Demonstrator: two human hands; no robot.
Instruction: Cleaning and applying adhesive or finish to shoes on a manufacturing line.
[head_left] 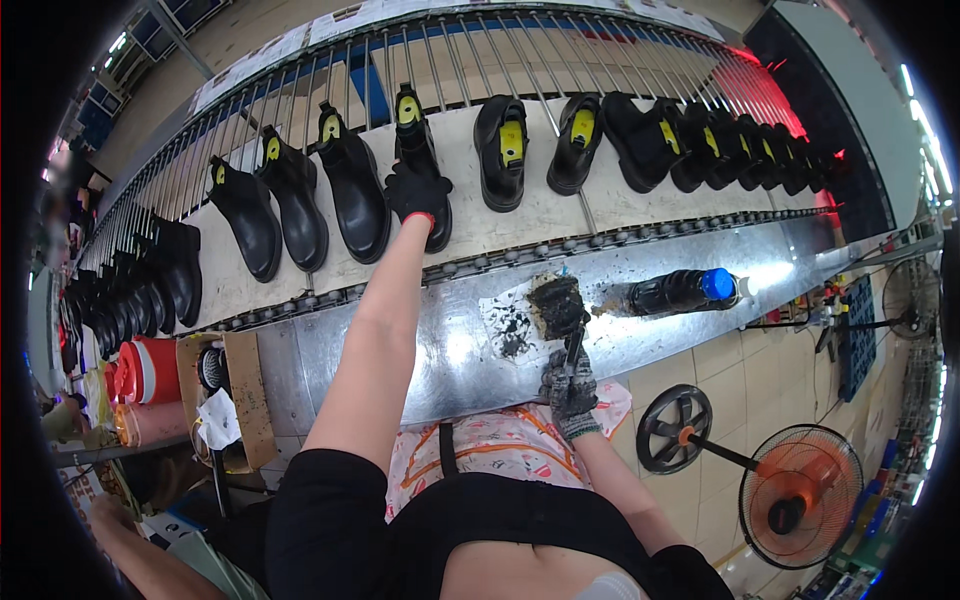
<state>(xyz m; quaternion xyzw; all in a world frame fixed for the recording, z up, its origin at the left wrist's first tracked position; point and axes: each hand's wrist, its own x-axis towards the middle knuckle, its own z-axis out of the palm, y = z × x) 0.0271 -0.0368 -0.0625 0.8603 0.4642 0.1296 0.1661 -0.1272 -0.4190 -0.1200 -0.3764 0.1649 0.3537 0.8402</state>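
Observation:
My left hand (418,192), in a black glove with a red cuff, is stretched out over a black ankle boot (437,232) on the conveyor. Its fingers are closed around the front of that boot. My right hand (570,385), in a grey knitted glove smudged black, grips the dark handle of a slim brush-like tool (574,345). The tool's tip meets a block-shaped, black-smeared pad (556,305) on the metal bench; its bristles, if any, cannot be made out. Black smears cover a white sheet (497,325) beside the pad.
More black boots with yellow insoles stand along the conveyor (540,220), left and right. A dark bottle with a blue cap (716,284) lies on the bench. A red jug (148,372) and a cardboard box (247,385) are at left. A fan (800,495) stands at right. Another person's arm (150,560) shows lower left.

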